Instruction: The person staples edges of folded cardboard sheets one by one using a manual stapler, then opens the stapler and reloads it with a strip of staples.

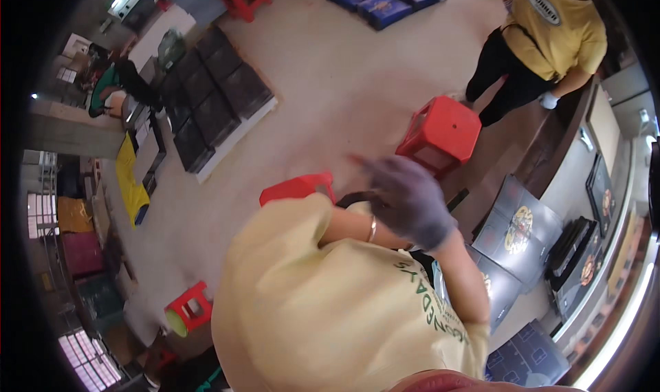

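My right hand (414,203), in a grey glove, is raised in front of my chest with the forearm bent upward. Motion smears its fingers, and a small reddish blur (355,159) shows at their tips; I cannot make out what it is. My left forearm (347,227) crosses my body from the left, with a thin bracelet (373,228) at the wrist. Beyond that wrist my left hand is hidden behind the right hand and forearm. Nearest to the right hand are a red plastic stool (450,127) and another red stool (292,187), partly covered by my arm.
At right, a long worktable (526,302) carries dark printed sheets (519,230) and stacked black pieces (574,247). A person in a yellow shirt (560,34) stands beside it. Dark stacks (213,96) cover a low pallet at left. Blue packs (381,10) lie on the far floor.
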Available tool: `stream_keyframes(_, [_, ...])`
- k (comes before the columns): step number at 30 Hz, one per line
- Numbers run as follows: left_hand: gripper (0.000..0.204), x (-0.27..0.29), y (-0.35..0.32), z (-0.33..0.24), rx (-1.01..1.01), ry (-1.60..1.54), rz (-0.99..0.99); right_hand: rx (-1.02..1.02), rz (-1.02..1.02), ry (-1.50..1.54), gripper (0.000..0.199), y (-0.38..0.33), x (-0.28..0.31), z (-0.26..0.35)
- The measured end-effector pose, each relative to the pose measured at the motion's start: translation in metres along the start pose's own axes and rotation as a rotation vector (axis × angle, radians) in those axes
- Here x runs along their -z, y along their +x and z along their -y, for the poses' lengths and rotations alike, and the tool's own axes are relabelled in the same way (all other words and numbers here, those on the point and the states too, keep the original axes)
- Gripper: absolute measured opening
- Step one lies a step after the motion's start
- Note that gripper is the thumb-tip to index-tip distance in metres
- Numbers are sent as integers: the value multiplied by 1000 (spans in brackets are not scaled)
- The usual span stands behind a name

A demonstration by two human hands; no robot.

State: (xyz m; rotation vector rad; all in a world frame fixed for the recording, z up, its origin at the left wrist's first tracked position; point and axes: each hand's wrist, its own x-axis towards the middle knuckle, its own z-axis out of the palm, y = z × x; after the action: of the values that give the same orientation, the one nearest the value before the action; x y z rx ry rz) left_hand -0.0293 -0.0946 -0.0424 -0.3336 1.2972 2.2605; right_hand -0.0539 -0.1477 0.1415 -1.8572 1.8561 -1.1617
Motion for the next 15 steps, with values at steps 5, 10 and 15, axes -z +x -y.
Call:
stream_keyframes(5, [23,14,-32,11,-70,96,-112,133,266,-39,59,15,-59,35])
stream_keyframes(10, [24,16,-28,0,-41,263,-20,-119,-7,73,40,-70,-48,11])
stream_keyframes(15, [26,1,-23,-15,-154,662,37,-340,-422,21,31,-162,-11,15])
